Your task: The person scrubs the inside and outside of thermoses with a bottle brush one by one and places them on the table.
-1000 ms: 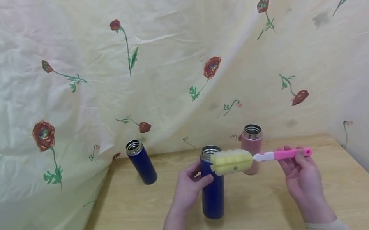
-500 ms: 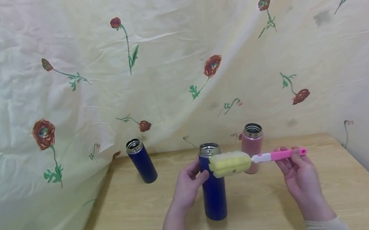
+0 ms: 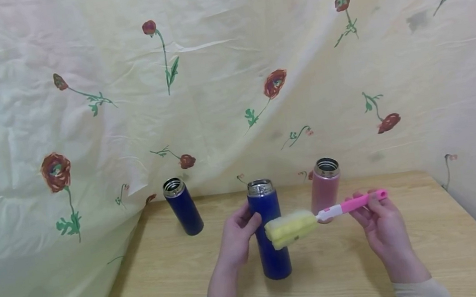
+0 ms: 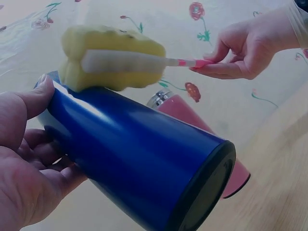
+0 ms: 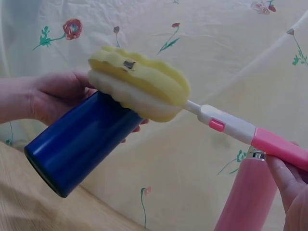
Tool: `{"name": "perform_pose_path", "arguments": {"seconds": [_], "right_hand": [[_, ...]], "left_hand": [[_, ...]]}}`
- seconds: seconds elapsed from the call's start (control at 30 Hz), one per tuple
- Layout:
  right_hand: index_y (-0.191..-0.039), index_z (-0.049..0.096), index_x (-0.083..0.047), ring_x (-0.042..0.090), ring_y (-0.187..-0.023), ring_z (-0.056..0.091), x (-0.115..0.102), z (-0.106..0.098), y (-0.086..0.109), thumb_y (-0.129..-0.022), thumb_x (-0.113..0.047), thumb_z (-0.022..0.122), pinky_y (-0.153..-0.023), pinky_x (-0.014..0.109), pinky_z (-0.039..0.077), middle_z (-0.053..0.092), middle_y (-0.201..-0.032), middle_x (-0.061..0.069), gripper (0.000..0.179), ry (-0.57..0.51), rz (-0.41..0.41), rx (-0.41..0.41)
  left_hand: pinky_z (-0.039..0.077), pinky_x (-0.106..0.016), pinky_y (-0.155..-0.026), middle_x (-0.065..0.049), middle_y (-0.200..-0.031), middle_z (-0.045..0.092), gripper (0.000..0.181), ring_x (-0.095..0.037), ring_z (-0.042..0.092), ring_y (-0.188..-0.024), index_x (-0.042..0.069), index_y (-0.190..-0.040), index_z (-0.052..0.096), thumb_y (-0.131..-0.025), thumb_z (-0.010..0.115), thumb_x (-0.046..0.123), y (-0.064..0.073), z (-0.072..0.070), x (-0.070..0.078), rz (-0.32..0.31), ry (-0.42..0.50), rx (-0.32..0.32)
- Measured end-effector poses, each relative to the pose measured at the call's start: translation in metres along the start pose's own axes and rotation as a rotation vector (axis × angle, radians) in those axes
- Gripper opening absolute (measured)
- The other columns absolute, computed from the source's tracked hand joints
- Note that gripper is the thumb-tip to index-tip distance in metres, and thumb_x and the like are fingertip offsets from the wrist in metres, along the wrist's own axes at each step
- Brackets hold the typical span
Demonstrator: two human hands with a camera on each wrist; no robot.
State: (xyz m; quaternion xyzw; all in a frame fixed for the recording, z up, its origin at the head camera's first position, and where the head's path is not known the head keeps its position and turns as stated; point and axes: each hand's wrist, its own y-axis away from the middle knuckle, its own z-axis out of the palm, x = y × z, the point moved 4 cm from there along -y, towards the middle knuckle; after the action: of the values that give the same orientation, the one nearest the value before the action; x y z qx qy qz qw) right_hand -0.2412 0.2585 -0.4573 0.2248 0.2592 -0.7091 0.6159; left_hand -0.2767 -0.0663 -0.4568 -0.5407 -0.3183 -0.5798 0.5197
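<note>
My left hand (image 3: 234, 235) grips a dark blue vacuum bottle (image 3: 264, 208) by its upper side, thumb in front. Its steel mouth is uncovered, and its base (image 4: 207, 192) shows in the left wrist view, so it appears raised off the table. Between thumb and fingers, my right hand (image 3: 387, 231) pinches the pink handle (image 5: 279, 146) of a bottle brush. The brush's yellow-and-white sponge head (image 3: 292, 228) points left and slightly down, overlapping the front of the bottle. Whether sponge and bottle touch, I cannot tell.
A pink uncapped bottle (image 3: 323, 189) stands behind the brush, partly covered by it. Farther left stands another blue uncapped bottle (image 3: 184, 212). Both rest on the wooden table (image 3: 160, 281), with a flower-patterned cloth (image 3: 212, 96) hanging behind and along the sides.
The blue bottle in my left hand has shifted slightly up and left. My right hand has moved a little left, and the brush has tilted, its sponge head now lower.
</note>
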Motion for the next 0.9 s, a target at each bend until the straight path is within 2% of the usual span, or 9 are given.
{"name": "perform_pose_path", "arguments": {"seconds": [0.2, 0.4, 0.5, 0.63, 0.77, 0.9], "right_hand": [[-0.114, 0.053, -0.007, 0.025, -0.102, 0.078, 0.003, -0.002, -0.003, -0.114, -0.013, 0.05, -0.092, 0.037, 0.062, 0.074, -0.107, 0.009, 0.007, 0.1, 0.004, -0.028], [-0.113, 0.055, -0.008, 0.021, -0.095, 0.079, 0.005, -0.005, -0.006, -0.115, -0.013, 0.048, -0.087, 0.035, 0.064, 0.077, -0.101, 0.006, 0.008, 0.319, 0.041, -0.076], [-0.116, 0.054, -0.011, 0.02, -0.094, 0.079, 0.005, -0.008, -0.007, -0.115, -0.015, 0.048, -0.085, 0.033, 0.065, 0.078, -0.1, 0.004, 0.007, 0.429, 0.078, -0.095], [-0.121, 0.05, -0.011, 0.02, -0.096, 0.079, 0.006, -0.011, -0.008, -0.115, -0.017, 0.049, -0.086, 0.032, 0.064, 0.078, -0.101, 0.002, 0.008, 0.493, 0.114, -0.095], [-0.122, 0.048, -0.01, 0.02, -0.097, 0.079, 0.005, -0.012, -0.008, -0.115, -0.017, 0.048, -0.088, 0.031, 0.064, 0.077, -0.102, 0.002, 0.009, 0.465, 0.106, -0.092], [-0.119, 0.051, -0.009, 0.022, -0.1, 0.078, 0.003, -0.012, -0.009, -0.115, -0.016, 0.047, -0.091, 0.033, 0.063, 0.075, -0.106, 0.006, 0.009, 0.284, 0.075, -0.084]], "left_hand": [[0.055, -0.04, -0.107, -0.025, -0.143, 0.064, 0.056, -0.026, 0.067, -0.125, -0.007, -0.155, 0.048, -0.107, 0.067, 0.015, -0.002, -0.002, -0.001, 0.007, 0.028, 0.037], [0.055, -0.041, -0.106, -0.024, -0.141, 0.065, 0.054, -0.023, 0.067, -0.122, -0.011, -0.153, 0.048, -0.108, 0.065, 0.015, -0.002, -0.005, 0.001, 0.026, 0.068, 0.091], [0.057, -0.039, -0.102, -0.023, -0.138, 0.067, 0.053, -0.02, 0.069, -0.116, -0.011, -0.153, 0.048, -0.109, 0.063, 0.015, -0.002, -0.005, 0.003, 0.038, 0.094, 0.099], [0.059, -0.039, -0.101, -0.021, -0.136, 0.069, 0.054, -0.02, 0.071, -0.114, -0.011, -0.154, 0.046, -0.11, 0.062, 0.015, -0.002, -0.005, 0.004, 0.052, 0.124, 0.081], [0.058, -0.04, -0.102, -0.019, -0.137, 0.069, 0.056, -0.019, 0.071, -0.116, -0.011, -0.155, 0.045, -0.11, 0.061, 0.018, -0.002, -0.004, 0.004, 0.05, 0.136, 0.045], [0.056, -0.041, -0.104, -0.015, -0.136, 0.07, 0.06, -0.019, 0.07, -0.118, -0.012, -0.154, 0.045, -0.11, 0.062, 0.025, -0.001, -0.001, 0.002, 0.046, 0.142, -0.02]]}}
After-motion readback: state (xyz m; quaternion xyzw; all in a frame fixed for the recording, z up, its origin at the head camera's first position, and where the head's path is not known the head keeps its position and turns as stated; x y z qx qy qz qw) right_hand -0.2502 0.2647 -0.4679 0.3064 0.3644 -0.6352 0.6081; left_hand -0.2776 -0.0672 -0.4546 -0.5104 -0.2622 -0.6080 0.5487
